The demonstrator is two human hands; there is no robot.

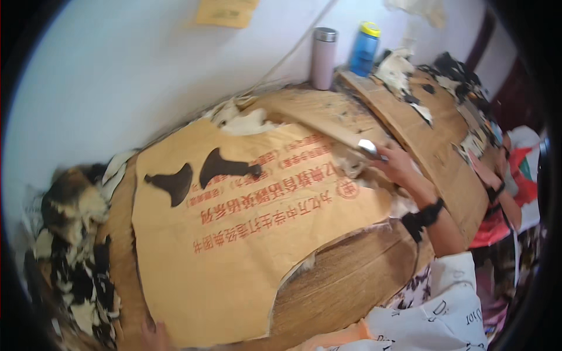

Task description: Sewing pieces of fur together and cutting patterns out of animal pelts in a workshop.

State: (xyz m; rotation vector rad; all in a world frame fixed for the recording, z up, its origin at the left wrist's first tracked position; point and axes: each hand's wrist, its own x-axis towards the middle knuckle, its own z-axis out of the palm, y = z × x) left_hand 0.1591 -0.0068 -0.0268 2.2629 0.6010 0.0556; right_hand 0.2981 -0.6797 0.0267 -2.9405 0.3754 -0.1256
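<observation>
A large tan paper pattern (240,266) with red printing and a curved cut-out covers much of the wooden table. Pale fur (351,164) shows from under its right and far edges. Beside that edge, my right hand (398,164) is closed around a small tool with a shiny metal end (367,147); blur hides its exact kind. My left hand (155,336) is at the paper's near left corner, fingers laid along the edge and partly cut off by the view. Two dark, flared, axe-shaped pieces (172,182) lie on the paper's far left part.
Black, white and brown fur scraps (76,257) are heaped on the left, more at the far right (398,73). A pink flask (324,58) and a blue bottle (365,50) stand by the wall. A wooden board (380,108) crosses the table. Another person's hand (486,172) is at right.
</observation>
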